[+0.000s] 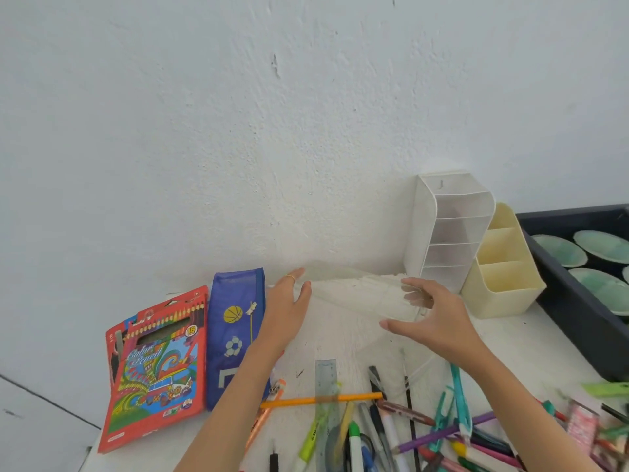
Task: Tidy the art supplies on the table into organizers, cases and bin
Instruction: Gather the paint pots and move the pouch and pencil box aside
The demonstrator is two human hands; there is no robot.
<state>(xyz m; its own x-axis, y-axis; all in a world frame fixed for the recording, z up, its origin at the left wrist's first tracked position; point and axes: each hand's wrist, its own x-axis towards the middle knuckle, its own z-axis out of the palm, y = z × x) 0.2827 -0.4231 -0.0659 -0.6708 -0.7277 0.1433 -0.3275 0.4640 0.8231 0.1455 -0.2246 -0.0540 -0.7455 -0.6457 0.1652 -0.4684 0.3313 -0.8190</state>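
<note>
Now you hold the clear plastic case [357, 294] between blue pencil pouch [235, 321] and white organizer [449, 229]: left hand [289, 311] straight-fingered against one end, right hand [435, 315] gripping the other. Next, likely: open it for the pens [391, 434].

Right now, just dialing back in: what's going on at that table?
A person has both hands on a clear plastic case near the wall. The left hand presses flat against its left end, and the right hand curls round its right end. No supplies show in the white compartment organizer or the cream organizer beside it. A blue pencil pouch and a colour pencil box lie to the left. A heap of pens and markers lies unsorted at the near edge.
</note>
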